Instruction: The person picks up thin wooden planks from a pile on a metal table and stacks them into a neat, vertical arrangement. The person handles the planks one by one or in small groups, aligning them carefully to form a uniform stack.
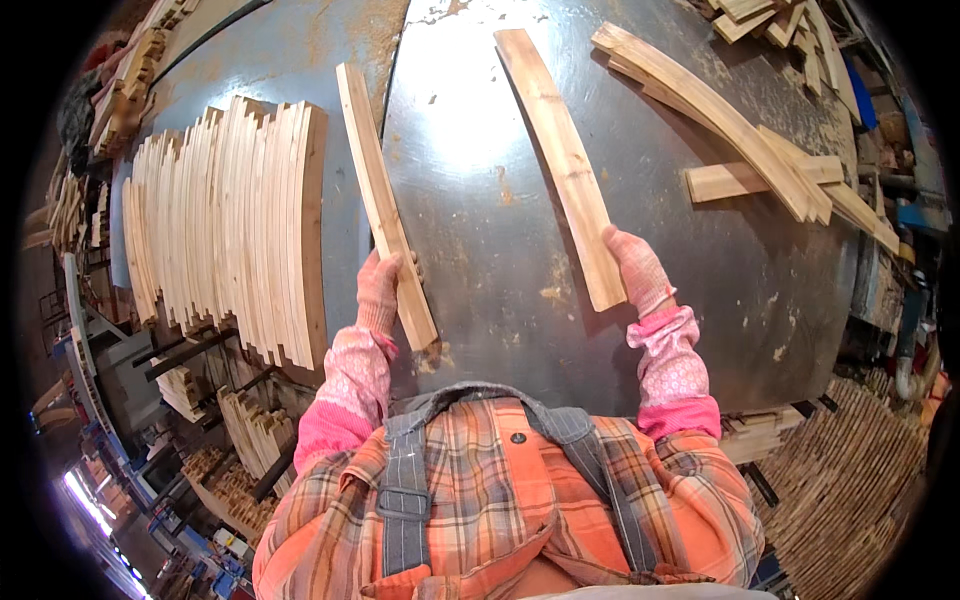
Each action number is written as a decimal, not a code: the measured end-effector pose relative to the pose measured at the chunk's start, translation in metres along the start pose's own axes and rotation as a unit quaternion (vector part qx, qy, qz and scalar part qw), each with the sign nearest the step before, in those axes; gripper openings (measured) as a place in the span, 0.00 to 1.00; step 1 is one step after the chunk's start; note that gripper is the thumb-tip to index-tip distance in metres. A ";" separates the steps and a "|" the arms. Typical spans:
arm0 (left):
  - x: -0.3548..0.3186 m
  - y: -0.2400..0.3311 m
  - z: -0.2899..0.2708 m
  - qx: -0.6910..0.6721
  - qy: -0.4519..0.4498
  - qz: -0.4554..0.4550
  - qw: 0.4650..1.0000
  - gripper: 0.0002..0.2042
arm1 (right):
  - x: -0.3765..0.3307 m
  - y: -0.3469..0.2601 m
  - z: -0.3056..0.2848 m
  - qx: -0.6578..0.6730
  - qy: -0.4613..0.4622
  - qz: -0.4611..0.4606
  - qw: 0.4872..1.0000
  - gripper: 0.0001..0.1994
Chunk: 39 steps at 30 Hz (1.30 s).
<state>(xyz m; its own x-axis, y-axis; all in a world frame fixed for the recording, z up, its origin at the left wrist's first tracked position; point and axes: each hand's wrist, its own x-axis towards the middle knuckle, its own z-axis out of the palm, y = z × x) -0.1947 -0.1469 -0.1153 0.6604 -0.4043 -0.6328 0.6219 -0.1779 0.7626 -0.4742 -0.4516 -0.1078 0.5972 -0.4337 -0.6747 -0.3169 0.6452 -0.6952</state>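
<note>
Gripping one narrow pale wooden slat (pixel 385 205) near its lower end, the left hand (pixel 381 288) in a pink knitted glove has its fingers wrapped around the slat's edge, closed on it. That slat runs away from the person, slightly tilted to the left, over the seam between two grey worn metal table plates (pixel 480 130). The right hand (pixel 638 270), gloved the same way, is clamped on the lower end of a wider pale wooden board (pixel 560 160), which lies flat on the metal and slants up and to the left from the hand. Both forearms, in pink patterned sleeves, come up from the lower edge and are spread well apart, one piece on each side. Left of the left hand's slat, a tight row of curved pale wooden slats (pixel 235 220) stands on edge, close to it. At the far right of the table lies a loose heap of crossed wooden strips (pixel 760 150), well apart from the right hand
</note>
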 end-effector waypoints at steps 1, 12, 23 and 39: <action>0.001 -0.001 -0.001 0.002 0.003 0.000 1.000 0.19 | -0.003 0.009 0.004 0.100 0.023 0.074 0.992 0.25; 0.023 -0.027 -0.032 0.009 -0.064 0.054 0.996 0.19 | -0.043 0.115 0.065 0.480 -0.333 0.021 0.812 0.37; 0.036 -0.031 -0.039 -0.078 -0.101 -0.022 0.992 0.14 | -0.108 0.137 0.077 0.306 0.064 -0.020 0.950 0.30; -0.017 -0.002 0.002 0.410 -0.032 0.124 0.903 0.33 | -0.118 0.108 0.191 -0.450 0.097 -0.086 0.884 0.25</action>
<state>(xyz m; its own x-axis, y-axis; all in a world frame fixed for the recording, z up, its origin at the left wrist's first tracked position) -0.2084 -0.1414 -0.1057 0.6939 -0.5693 -0.4409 -0.0797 -0.6693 0.7387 -0.4382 -0.2105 -0.0560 0.5835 -0.6330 -0.5087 -0.7432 -0.1639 -0.6486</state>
